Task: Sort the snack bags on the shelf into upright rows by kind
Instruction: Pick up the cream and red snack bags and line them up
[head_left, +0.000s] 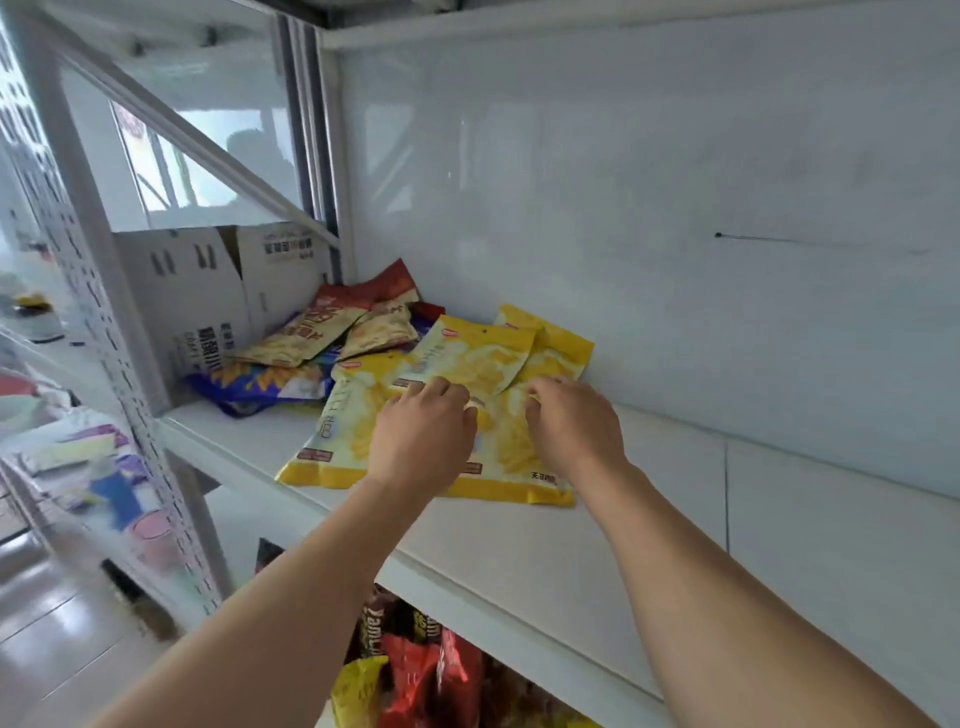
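Four yellow bags (483, 358), two hands above

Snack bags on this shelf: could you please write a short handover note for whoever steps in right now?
Left hand and right hand: both rest, fingers curled, on the yellow bags; whether they grip is unclear.
Yellow bags lie flat and overlapping mid-shelf. Red-topped bags and a blue bag lie heaped at the left by the cardboard box.
Done: no upright rows yet.
Left: stand the yellow bags in a row, then sort the red-topped and blue ones likewise.
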